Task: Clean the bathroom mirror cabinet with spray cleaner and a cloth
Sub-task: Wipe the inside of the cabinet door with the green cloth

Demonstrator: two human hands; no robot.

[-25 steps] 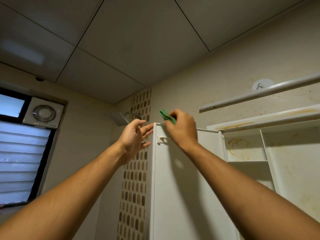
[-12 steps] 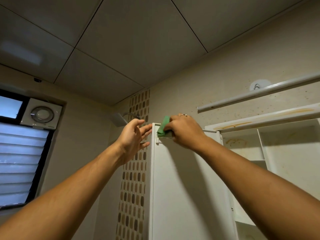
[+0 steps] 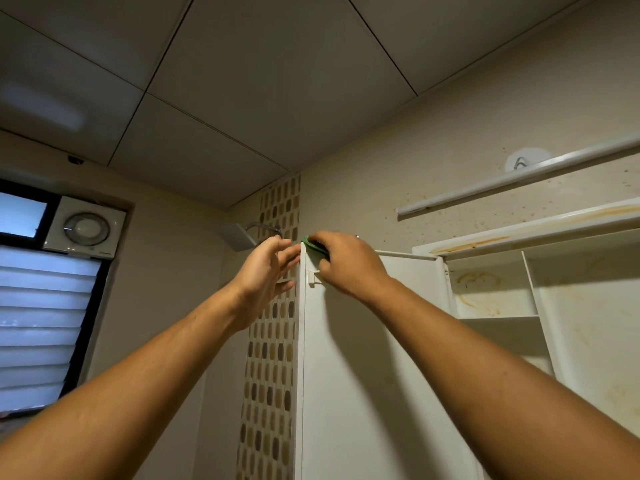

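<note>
Overhead, pale ceiling panels fill most of what we see, meeting a beige wall behind both hands. To the right of the right hand stands the mirror cabinet, its white shelves marked with brown stains. Above it we find a long white rail and a small hook. The cabinet door stands open toward us, directly under that hand, and hides part of the interior. Far to the left of the left hand we see a louvred window and an exhaust fan. Just behind that hand are a shower head and a mosaic tile strip. A white clip sits on the door just below the right hand. The left hand is loose, fingers nearly straight, fingertips touching the door's outer edge. The right hand curls over the door's top corner, pinching the green cloth against it, and only a small fold shows beyond the fingertips.
</note>
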